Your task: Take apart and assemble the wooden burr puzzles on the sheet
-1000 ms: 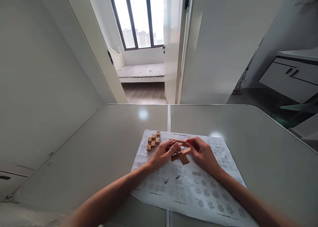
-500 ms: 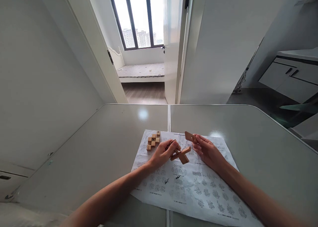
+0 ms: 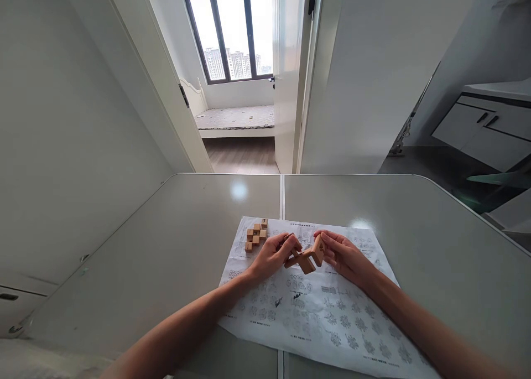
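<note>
My left hand (image 3: 274, 253) is closed around one side of a partly joined wooden puzzle (image 3: 306, 265), made of flat brown pieces that cross each other. In my right hand (image 3: 341, 249) is a flat wooden puzzle piece (image 3: 318, 250), pinched by its edge and stood nearly upright. That piece meets the right end of the joined pieces; whether it is slotted on cannot be made out. Both hands are raised over a printed instruction sheet (image 3: 344, 290). Fingers hide part of the joint on the left side.
Beyond my left hand, a small wooden block puzzle (image 3: 256, 233) of several cubes sits at the sheet's upper left. The creased sheet covers part of a glossy grey table (image 3: 186, 229) with a pale seam (image 3: 282, 196) down its middle. An open door (image 3: 288, 80) stands past the table.
My right hand has moved left and slightly down, turning its flat piece from lying out to near upright against the joined pieces. My left hand has stayed put.
</note>
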{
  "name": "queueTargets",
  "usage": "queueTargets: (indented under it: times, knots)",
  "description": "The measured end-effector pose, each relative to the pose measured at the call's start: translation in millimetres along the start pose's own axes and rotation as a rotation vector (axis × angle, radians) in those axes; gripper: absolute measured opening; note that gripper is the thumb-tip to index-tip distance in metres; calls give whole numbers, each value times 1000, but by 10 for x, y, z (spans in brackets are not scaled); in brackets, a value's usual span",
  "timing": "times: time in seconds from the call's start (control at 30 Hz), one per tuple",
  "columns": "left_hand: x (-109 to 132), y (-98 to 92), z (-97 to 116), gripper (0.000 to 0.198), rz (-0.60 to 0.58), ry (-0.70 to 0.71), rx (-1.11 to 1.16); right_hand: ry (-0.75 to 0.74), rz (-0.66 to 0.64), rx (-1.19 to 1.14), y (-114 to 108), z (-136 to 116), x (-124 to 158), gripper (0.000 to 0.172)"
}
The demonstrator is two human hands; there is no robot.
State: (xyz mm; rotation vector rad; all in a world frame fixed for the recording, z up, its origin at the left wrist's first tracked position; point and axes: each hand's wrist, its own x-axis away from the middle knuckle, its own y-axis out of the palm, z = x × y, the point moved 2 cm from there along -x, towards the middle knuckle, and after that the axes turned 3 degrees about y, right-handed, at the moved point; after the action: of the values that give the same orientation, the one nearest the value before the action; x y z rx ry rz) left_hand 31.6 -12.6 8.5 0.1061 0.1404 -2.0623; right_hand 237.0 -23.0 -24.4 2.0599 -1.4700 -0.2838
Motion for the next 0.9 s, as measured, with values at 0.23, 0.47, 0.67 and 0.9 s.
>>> queueTargets:
  times: [0.23,0.47,0.67,0.9]
  knots:
    - [8,5,47,55,-10,-14,-17,8,-21,4,-25,24,-6,32]
    - [14,3,25,52,-21,3,-48,9,-16,35,-2,13,0,32]
    - [15,15,27,50,-23,8,-18,7,11,39,16,13,0,32]
    - [6,6,-9,54,-11,-6,5,-4,9,33,-25,25,-13,33]
